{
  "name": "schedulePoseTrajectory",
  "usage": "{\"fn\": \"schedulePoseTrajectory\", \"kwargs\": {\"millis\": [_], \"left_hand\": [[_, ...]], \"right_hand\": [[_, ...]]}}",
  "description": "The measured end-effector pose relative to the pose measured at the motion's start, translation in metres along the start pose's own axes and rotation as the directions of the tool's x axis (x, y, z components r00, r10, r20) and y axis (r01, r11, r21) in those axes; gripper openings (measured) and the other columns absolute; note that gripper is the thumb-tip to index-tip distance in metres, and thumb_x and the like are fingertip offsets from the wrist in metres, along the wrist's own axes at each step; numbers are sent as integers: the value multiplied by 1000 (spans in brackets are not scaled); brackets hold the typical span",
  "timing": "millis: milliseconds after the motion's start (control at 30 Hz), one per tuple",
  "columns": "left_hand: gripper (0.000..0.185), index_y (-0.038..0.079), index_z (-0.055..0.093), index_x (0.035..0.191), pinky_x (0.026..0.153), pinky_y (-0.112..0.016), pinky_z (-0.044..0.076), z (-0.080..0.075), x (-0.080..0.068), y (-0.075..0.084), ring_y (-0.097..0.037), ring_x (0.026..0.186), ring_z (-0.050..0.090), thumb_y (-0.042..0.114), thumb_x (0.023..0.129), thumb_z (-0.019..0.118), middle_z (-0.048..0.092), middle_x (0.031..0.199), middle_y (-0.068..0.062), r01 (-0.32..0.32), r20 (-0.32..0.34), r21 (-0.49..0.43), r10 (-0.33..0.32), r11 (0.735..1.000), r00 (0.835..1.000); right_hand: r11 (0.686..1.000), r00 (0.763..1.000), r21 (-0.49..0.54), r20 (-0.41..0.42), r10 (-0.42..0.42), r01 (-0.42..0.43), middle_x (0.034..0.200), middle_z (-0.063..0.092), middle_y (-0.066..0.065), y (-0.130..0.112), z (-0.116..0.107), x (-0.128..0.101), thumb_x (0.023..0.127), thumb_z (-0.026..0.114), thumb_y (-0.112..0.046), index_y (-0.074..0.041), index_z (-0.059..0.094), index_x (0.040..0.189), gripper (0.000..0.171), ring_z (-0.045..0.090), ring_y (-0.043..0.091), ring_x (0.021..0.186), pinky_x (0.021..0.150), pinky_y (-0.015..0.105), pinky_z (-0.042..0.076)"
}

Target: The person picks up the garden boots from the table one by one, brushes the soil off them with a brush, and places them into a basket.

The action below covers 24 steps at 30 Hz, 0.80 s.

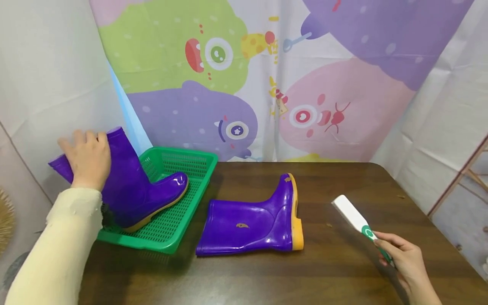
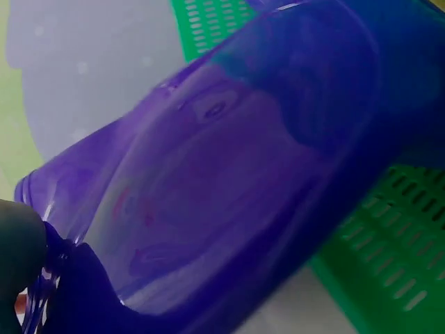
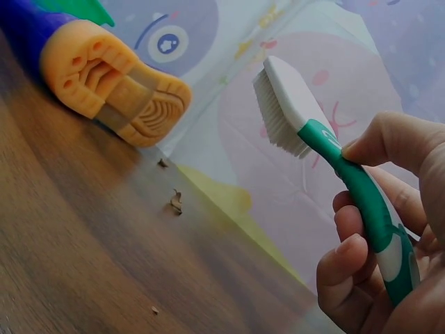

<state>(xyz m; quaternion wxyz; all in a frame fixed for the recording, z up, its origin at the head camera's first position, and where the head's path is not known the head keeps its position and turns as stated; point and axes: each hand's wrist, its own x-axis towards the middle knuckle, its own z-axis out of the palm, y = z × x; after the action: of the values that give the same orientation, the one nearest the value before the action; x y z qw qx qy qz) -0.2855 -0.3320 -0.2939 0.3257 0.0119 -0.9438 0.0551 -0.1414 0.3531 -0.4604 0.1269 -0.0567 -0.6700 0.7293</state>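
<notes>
**Unfinished: brown marks point(image 1: 242, 225) on show, brush point(image 1: 350, 212) off the work**

Gripped near the top of its shaft by the left hand point(image 1: 88, 159): the first boot point(image 1: 133, 178), purple with a yellow sole, leaning back inside the green basket point(image 1: 160, 245). Impossible to tell whether going in or coming out.

Lying on its side on the table point(image 1: 324, 271), just right of the basket and apart from it: the second boot point(image 1: 253, 237), with its opening towards the basket and its sole away. Farther right of the basket, well apart from both boots: the brush, wrapped in the curled fingers of the right hand point(image 1: 406, 258), with bristles touching nothing.

On progress, judging by the layout: probably partway at most. Left on the second boot: brown marks at shaft and toe, so cleaning there apparently either not begun or incomplete. Past its sole, on the side away from the basket: brown crumbs point(image 3: 176, 202), perhaps a hint of some brushing done. On the first boot: no such mark visible in the head view, but with the far side hidden, too little to call clean.
</notes>
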Motion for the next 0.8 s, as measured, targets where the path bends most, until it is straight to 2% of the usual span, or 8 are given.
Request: {"fn": "schedulePoseTrajectory", "kwargs": {"millis": [133, 233, 367, 533, 633, 800], "left_hand": [[35, -21, 38, 130, 100, -80, 17, 8, -6, -5, -63, 117, 32, -1, 102, 31, 41, 115, -44, 34, 42, -45, -32, 998, 999], [51, -18, 23, 146, 101, -80, 14, 14, -10, -8, -64, 123, 26, 3, 101, 36, 34, 127, -47, 63, 87, -59, -58, 996, 995], [64, -17, 14, 150, 101, -79, 15, 21, -14, -12, -64, 124, 25, 8, 99, 44, 30, 132, -47, 90, 111, -56, -83, 994, 990], [75, -14, 10, 152, 102, -80, 13, 30, -16, -15, -64, 127, 23, 14, 95, 50, 25, 141, -45, 90, 111, -60, -83, 994, 990], [77, -13, 8, 152, 104, -79, 9, 32, -17, -15, -63, 132, 17, 16, 95, 51, 20, 146, -43, 93, 124, -67, -85, 993, 989], [76, -12, 6, 153, 106, -78, 5, 27, -15, -8, -60, 138, 10, 18, 96, 48, 17, 149, -42, 100, 142, -98, -86, 990, 986]], "right_hand": [[1000, 1000, 11, 20, -13, 13, 66, 64, -3, 0, 0, 0, 90, 65, 8, -10, 81, 92, 24, 54, 8, 49, 43, 21, 47], [1000, 999, 24, 31, -16, 16, 68, 66, -3, 1, 0, 1, 90, 64, 10, -10, 81, 93, 25, 54, 8, 50, 43, 21, 47], [999, 999, 23, 35, -27, 26, 67, 65, -3, 3, 0, 0, 90, 64, 10, -9, 81, 92, 26, 54, 8, 49, 43, 21, 47], [999, 999, 28, 32, -39, 38, 65, 63, -2, 2, 1, -1, 90, 63, 11, -9, 80, 92, 27, 53, 8, 48, 42, 20, 46], [999, 999, 30, 33, -39, 38, 66, 64, -2, 2, 1, 0, 90, 63, 12, -8, 80, 92, 27, 54, 8, 49, 42, 20, 46], [1000, 999, 19, 25, -21, 21, 66, 64, -3, 0, 1, -1, 90, 64, 10, -10, 81, 92, 26, 54, 8, 49, 43, 20, 47]]}}
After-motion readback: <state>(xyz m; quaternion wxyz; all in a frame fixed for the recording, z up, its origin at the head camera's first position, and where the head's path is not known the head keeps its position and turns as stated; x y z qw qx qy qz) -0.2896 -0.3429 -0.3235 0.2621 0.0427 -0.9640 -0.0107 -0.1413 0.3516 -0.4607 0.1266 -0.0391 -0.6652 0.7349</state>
